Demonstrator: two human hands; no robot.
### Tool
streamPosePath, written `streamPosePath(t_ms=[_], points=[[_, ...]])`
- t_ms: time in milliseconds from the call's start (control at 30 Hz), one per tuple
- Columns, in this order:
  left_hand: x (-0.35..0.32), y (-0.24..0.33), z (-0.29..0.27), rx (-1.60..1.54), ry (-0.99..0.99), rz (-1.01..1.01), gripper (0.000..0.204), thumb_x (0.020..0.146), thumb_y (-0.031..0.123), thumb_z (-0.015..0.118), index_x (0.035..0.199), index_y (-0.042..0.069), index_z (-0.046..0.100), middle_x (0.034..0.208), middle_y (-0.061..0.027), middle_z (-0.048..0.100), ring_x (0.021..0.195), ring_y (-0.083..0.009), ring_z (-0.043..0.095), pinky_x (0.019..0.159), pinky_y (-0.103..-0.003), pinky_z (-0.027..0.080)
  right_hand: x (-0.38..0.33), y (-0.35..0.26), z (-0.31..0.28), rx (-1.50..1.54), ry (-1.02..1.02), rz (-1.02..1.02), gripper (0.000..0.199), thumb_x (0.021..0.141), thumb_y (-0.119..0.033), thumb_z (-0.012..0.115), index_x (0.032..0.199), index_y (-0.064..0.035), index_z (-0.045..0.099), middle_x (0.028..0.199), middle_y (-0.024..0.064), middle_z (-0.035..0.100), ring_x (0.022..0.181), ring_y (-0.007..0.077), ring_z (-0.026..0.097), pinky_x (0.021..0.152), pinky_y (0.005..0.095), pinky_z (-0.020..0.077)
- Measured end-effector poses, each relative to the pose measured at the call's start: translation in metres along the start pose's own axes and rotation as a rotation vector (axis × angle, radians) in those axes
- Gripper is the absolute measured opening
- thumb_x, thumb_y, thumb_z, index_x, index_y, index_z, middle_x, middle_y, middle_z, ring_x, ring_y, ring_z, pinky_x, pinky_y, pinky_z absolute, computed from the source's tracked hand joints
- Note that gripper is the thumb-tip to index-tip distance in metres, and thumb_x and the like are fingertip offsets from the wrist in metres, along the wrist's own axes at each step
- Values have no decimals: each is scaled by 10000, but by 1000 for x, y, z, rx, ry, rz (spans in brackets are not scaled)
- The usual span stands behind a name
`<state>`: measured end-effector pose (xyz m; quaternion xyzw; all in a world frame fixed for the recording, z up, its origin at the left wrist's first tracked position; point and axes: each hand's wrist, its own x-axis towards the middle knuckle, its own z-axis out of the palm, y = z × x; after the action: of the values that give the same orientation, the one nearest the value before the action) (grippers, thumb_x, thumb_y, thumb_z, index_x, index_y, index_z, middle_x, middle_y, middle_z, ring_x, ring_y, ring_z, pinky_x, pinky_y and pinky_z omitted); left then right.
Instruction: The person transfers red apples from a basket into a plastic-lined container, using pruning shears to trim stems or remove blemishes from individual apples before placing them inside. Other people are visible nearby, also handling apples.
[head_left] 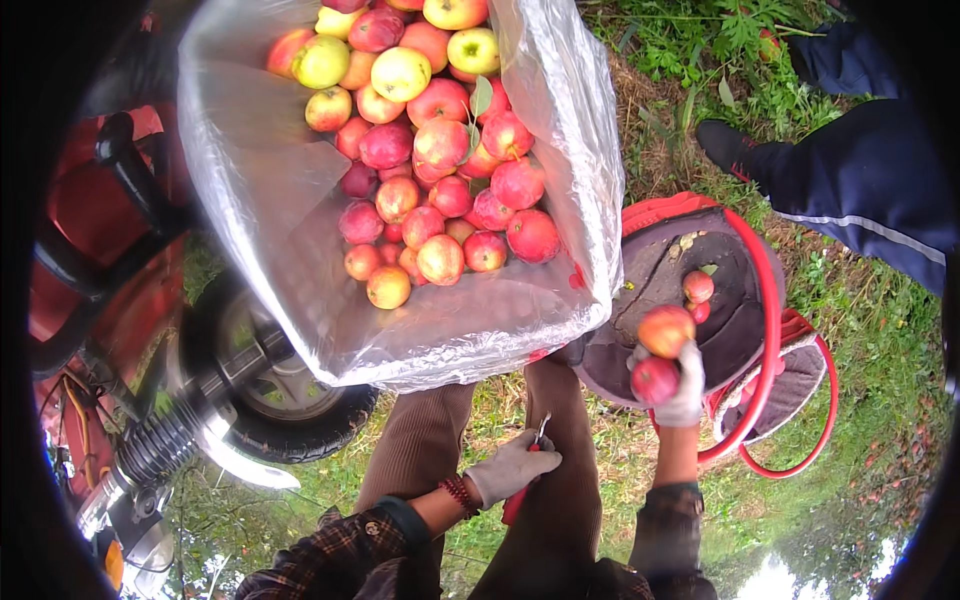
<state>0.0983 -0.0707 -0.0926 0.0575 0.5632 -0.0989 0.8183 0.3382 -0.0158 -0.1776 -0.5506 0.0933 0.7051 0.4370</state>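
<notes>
Our left hand (512, 468), nearest, has its fingers clamped on red-handled snips (522, 490). At 3 o'clock our right hand (678, 385) grips two apples (662, 352). The lined crate (560, 150) at 12 is well filled; the picking bag (740, 330) holds few.

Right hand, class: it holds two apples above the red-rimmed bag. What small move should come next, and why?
Probably lift the right hand across to the plastic-lined bin and release its two apples there: the bin is already heaped with apples, while the picking bag holds only a couple.
</notes>
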Motion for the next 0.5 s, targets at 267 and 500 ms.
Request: streamPosePath(t_ms=[267,500], points=[[-3,7,3,9,36,11,306,832,284,630,987,29,558,791,-37,567,745,-125,524,691,-270,430,45,-19,238,-1252,-610,-475,616,704,-349,643,1218,-38,507,1176,212,559,1035,332,584,885,357,468],[0,11,6,-105,8,80,175,816,201,641,881,78,533,746,17,527,679,-80,494,637,-242,420,83,18,230,-1472,-568,-805,384,746,-302,607,1018,-32,591,1018,167,615,931,350,596,799,393,492]])
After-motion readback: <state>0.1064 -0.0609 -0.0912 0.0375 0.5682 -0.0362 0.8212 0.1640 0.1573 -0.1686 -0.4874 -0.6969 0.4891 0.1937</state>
